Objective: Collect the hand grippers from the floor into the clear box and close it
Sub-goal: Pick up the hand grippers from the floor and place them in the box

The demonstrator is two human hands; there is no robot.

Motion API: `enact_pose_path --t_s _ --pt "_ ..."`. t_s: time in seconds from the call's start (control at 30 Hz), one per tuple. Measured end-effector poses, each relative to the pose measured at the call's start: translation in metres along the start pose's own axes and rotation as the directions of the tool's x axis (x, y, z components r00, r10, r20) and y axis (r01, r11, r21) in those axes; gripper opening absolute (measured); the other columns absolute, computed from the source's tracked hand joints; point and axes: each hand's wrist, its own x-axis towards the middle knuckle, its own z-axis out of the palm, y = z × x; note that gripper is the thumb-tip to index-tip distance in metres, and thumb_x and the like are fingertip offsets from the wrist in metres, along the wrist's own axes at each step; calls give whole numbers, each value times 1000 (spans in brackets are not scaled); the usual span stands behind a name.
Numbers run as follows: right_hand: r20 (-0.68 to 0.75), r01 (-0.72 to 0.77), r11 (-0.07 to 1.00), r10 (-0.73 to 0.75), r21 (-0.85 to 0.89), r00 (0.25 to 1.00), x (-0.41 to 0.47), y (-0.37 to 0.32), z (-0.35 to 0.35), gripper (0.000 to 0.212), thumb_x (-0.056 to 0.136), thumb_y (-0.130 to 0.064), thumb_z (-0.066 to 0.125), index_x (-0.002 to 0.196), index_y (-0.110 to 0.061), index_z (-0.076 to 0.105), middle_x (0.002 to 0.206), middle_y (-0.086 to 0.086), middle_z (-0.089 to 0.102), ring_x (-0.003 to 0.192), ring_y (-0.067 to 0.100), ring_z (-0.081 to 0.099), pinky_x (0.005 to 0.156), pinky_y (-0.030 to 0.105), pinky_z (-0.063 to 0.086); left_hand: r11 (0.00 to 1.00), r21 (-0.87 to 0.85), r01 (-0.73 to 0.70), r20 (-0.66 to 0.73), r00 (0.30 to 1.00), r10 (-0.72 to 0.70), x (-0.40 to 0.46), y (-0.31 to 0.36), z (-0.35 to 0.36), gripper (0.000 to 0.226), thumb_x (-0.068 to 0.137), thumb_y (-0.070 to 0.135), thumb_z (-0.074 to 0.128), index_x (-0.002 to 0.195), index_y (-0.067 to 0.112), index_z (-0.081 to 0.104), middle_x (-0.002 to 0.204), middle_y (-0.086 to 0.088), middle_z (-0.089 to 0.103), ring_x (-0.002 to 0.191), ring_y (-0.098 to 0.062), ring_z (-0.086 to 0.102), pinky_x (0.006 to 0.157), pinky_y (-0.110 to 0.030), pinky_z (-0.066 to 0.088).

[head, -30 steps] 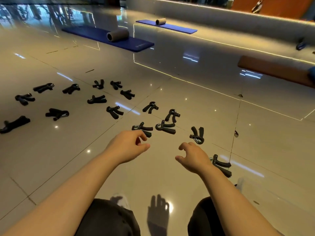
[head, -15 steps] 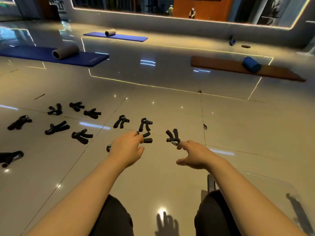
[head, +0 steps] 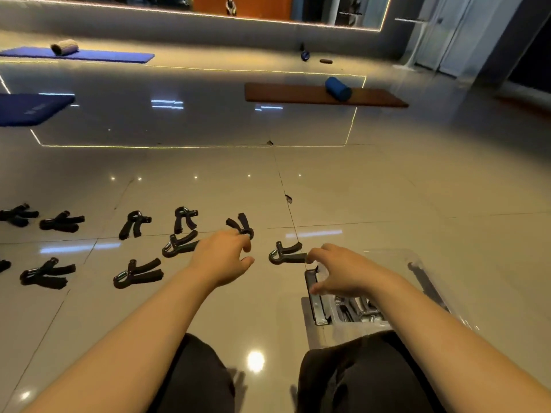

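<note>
Several black hand grippers lie on the glossy tile floor in loose rows to the left and centre. My left hand [head: 222, 257] hovers with loosely curled fingers between one gripper [head: 179, 245] on its left and another [head: 242, 224] just past its fingertips, holding nothing. My right hand [head: 343, 271] reaches forward above the clear box [head: 396, 260], its fingertips close to the handle of a gripper [head: 284, 253] on the floor. The box stands open at the lower right with metal-topped grippers [head: 356, 312] inside. A black latch [head: 316, 299] runs along its left side.
A brown mat [head: 298, 93] with a blue roller [head: 337, 88] lies ahead. Blue mats [head: 32, 108] lie at the far left, one carrying a grey roller [head: 64, 46]. My knees in dark trousers [head: 351, 377] fill the bottom edge. A mirrored wall runs along the back.
My view has swung right, bringing the clear box into sight. Both hands stayed stretched forward; the right one now reaches over the box toward the nearest gripper.
</note>
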Motion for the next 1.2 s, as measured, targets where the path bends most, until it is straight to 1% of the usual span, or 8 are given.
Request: enact_pose_path --t_s 0.27,0.37,0.5,0.67,0.83,0.97,1.1,1.2 --pt "1 -25 1000 25 14 1000 -18 22 21 63 83 -37 67 137 -24 38 139 0 40 122 21 44 97 35 43 992 -67 -103 118 987 110 12 34 11 32 88 46 53 112 26 58 94 8 52 90 -12 51 78 -31 49" --pt "25 39 998 -38 -56 999 -11 21 24 63 85 -37 65 139 -24 36 141 2 37 124 22 41 98 36 41 990 -7 -140 203 969 138 22 40 20 34 88 47 53 116 27 56 103 6 56 96 -14 52 79 -30 48" --pt "58 124 956 -113 -266 992 28 23 34 57 87 -39 60 137 -22 38 137 6 40 122 26 40 95 40 39 928 254 -271 241 948 210 57 37 39 36 91 45 49 123 28 50 121 5 53 109 -18 52 75 -28 41" --pt "196 219 873 -145 -436 970 116 34 70 53 89 -30 60 136 -16 38 135 11 38 123 30 37 98 45 35 911 297 -285 409 900 148 102 -8 102 45 92 46 48 131 26 42 127 1 50 112 -21 51 82 -33 44" --pt "314 252 891 -133 -378 940 223 42 131 52 90 -26 57 137 -17 36 136 11 34 125 31 33 99 47 31 942 319 -103 502 861 -76 160 -86 183 65 88 52 50 143 29 23 137 -2 40 123 -24 43 92 -38 43" --pt "319 131 938 -23 -321 947 301 53 185 53 91 -28 54 137 -18 30 136 12 31 124 36 33 98 48 34 966 222 132 496 838 -228 191 -132 256 87 80 61 57 147 29 11 151 -5 22 134 -30 29 102 -47 38" --pt "346 88 903 71 -421 935 327 60 217 61 90 -32 53 142 -16 24 147 15 20 136 40 17 101 53 30 978 210 -17 643 756 -125 190 -134 304 121 61 74 66 147 34 -10 157 2 -12 144 -29 -1 111 -56 18" --pt "309 34 894 118 -446 944 344 72 202 71 87 -25 55 146 -14 16 152 18 10 141 42 6 104 60 25 981 194 27 644 751 -148 206 -139 319 130 56 75 69 144 37 -19 155 4 -23 143 -29 -13 109 -62 14"
